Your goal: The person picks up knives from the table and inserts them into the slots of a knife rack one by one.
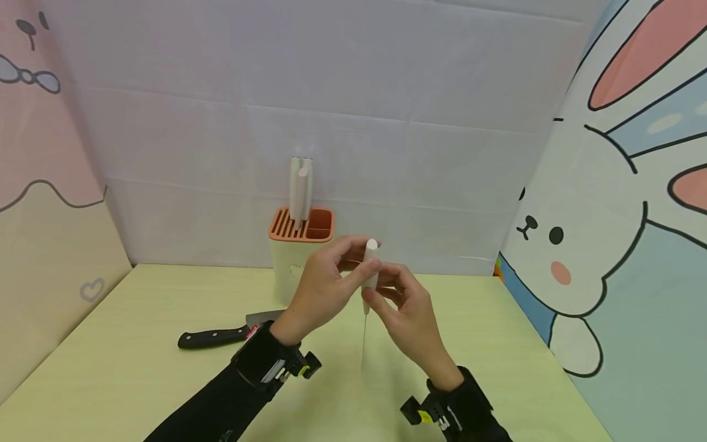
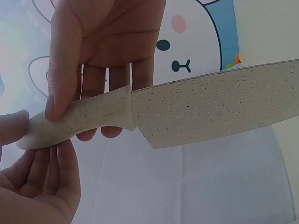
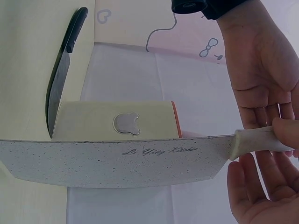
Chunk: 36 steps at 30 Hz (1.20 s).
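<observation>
The hands both grasp one white-handled knife (image 2: 156, 112): the left hand (image 1: 323, 276) pinches the handle (image 2: 100, 109) near its butt, while the right hand (image 1: 405, 313) grips lower, closer to the blade (image 2: 215, 102). Its long axis stands roughly upright between them, blade downward. The knife block (image 1: 283, 270) lies beyond the hands and to their left, nearer the left hand. Left of both, a black-handled knife (image 1: 215, 338) lies on the table (image 1: 497, 368). Seen nearly edge-on from the head, the blade's clearance above the table is hard to judge.
</observation>
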Tool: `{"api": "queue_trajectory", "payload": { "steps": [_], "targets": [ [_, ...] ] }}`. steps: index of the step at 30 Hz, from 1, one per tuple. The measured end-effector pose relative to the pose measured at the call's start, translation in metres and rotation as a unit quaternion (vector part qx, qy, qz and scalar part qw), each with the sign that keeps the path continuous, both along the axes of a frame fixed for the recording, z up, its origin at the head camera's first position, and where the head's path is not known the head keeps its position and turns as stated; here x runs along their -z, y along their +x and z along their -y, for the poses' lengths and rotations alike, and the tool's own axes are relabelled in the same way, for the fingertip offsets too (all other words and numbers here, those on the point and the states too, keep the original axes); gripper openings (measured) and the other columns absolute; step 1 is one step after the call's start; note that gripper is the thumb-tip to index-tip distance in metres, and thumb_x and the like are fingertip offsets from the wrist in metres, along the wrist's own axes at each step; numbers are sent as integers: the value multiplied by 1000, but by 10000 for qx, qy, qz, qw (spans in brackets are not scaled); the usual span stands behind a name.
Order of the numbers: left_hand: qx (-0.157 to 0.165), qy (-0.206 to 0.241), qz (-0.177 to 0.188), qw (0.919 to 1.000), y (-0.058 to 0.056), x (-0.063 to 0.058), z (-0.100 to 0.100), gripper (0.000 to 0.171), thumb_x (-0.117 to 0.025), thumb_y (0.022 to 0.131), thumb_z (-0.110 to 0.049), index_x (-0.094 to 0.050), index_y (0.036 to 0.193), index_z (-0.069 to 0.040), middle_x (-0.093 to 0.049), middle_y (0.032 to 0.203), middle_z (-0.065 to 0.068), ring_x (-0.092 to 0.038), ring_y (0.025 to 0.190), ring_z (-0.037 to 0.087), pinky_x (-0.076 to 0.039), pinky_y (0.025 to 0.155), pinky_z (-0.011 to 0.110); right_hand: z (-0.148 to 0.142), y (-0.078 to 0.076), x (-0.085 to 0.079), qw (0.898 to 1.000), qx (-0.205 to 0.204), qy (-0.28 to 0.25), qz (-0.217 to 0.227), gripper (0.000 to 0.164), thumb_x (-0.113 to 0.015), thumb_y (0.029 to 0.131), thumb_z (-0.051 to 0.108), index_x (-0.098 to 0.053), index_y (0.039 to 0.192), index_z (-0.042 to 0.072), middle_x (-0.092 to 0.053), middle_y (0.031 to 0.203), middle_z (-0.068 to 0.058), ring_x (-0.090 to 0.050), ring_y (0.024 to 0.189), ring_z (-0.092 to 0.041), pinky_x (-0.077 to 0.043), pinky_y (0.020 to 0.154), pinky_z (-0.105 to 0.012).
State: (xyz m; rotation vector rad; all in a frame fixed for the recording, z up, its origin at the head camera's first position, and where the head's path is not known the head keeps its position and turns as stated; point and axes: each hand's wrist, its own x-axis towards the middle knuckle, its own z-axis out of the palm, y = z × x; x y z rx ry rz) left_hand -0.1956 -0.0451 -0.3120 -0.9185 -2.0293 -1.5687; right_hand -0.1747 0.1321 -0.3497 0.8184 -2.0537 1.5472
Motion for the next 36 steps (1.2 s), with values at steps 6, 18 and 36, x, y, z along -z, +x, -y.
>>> {"api": "queue_trajectory", "payload": {
  "steps": [6,18,36],
  "targets": [
    [-58,-87,-42,9999,0,-2,1,31,-75,102,-15,-70,131,-6,-74,113,5,-72,104,16,-62,89,34,-2,-1,-1,10000,56,-32,-27,35,-76,96,-3,-64,129,1,-70,118,-11,-71,107,-20,-60,95,-29],
    [-385,-234,-457,9979,-13,-33,26,31,-72,103,-13,-68,132,-2,-72,113,8,-75,99,20,-64,87,36,-14,-5,-6,9999,80,-80,-82,23,-61,105,-2,-62,127,-9,-70,114,-20,-70,104,-12,-59,94,-24],
    [-1022,-692,-734,9896,-35,-111,80,32,-61,110,-21,-66,137,-5,-69,120,10,-71,103,22,-57,94,39,-20,-12,-2,9986,336,274,-311,24,-64,103,0,-66,127,-4,-72,119,-16,-71,111,-18,-58,94,-21]
  ]
}}
